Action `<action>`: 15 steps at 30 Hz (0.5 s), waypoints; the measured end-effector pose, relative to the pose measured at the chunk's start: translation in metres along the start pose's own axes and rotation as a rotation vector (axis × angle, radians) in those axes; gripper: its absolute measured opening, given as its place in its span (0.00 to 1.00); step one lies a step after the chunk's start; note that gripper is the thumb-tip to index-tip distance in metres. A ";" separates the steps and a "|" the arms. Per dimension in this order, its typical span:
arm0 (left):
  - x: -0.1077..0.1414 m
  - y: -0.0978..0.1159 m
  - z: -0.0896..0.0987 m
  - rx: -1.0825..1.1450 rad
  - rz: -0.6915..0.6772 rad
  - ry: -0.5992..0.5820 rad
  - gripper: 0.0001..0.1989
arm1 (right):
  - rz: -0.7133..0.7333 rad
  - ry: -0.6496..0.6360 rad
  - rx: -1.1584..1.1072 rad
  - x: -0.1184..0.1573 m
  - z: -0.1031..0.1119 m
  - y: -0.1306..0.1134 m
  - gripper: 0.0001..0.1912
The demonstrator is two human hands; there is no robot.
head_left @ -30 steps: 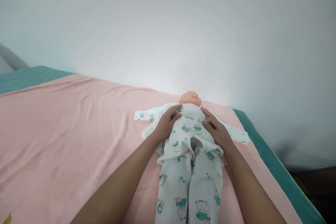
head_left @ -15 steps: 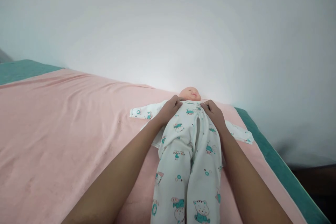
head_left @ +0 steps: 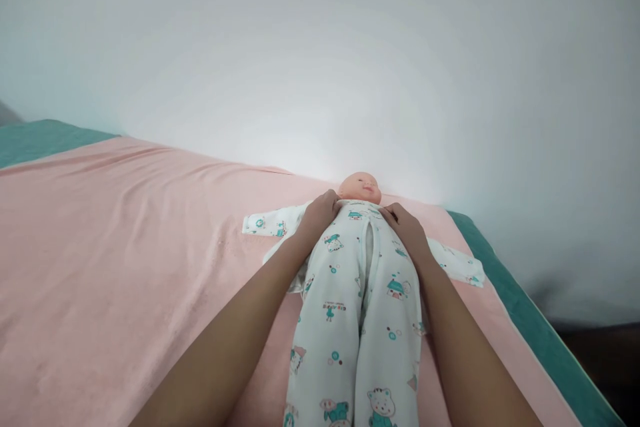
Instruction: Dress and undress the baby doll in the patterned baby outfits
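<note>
A doll point(head_left: 361, 187) lies on its back, its bald head at the far end. White baby trousers point(head_left: 345, 293) printed with teal and pink animals stretch from near its chin toward me, with an open slit at the crotch. My left hand point(head_left: 321, 215) is closed on the left edge of the waistband. The opposite edge is pinched by my right hand point(head_left: 404, 225). A matching baby shirt point(head_left: 274, 221) shows at both sides, its sleeves spread outward. The trousers and my hands hide most of the doll's body.
Beneath everything is a pink sheet point(head_left: 125, 267), wrinkled on the left. A teal surface point(head_left: 505, 280) shows along the right edge and at the far left. Behind the doll rises a pale wall point(head_left: 300, 53). Something dark point(head_left: 607, 353) sits at the lower right.
The trouser legs look straighter and less creased, and the slit has shifted slightly left. Both hands keep their hold on the waistband. The whole scene sits slightly lower in view.
</note>
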State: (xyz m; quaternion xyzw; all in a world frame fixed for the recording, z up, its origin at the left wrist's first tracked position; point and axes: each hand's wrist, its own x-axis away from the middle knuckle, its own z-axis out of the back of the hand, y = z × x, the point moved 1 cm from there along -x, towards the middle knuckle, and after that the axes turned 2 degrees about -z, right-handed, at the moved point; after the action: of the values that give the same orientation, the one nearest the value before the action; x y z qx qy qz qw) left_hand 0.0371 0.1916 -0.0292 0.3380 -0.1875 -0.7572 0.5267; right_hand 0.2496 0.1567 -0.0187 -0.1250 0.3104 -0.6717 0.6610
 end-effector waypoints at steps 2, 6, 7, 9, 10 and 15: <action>-0.001 0.001 0.001 -0.081 -0.004 -0.020 0.06 | 0.000 -0.045 0.002 0.001 0.001 0.000 0.20; -0.004 0.005 0.003 -0.217 0.009 -0.058 0.06 | 0.040 -0.096 0.046 0.000 0.003 -0.001 0.21; -0.005 0.006 0.004 -0.230 0.017 -0.060 0.06 | 0.047 -0.082 0.067 0.000 0.003 -0.001 0.20; -0.007 0.008 0.004 -0.236 0.030 -0.049 0.07 | 0.045 -0.028 0.105 -0.002 0.002 -0.001 0.19; -0.008 0.008 0.004 -0.237 0.038 -0.040 0.07 | 0.036 0.006 0.117 -0.003 0.001 -0.002 0.18; -0.010 0.009 0.002 -0.249 0.062 -0.017 0.08 | -0.006 0.114 0.096 -0.005 -0.002 -0.005 0.16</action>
State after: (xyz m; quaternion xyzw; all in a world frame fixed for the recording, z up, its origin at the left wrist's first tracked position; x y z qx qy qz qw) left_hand 0.0440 0.1972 -0.0190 0.2575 -0.1070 -0.7608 0.5861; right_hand 0.2455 0.1620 -0.0159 -0.0556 0.3145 -0.6939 0.6454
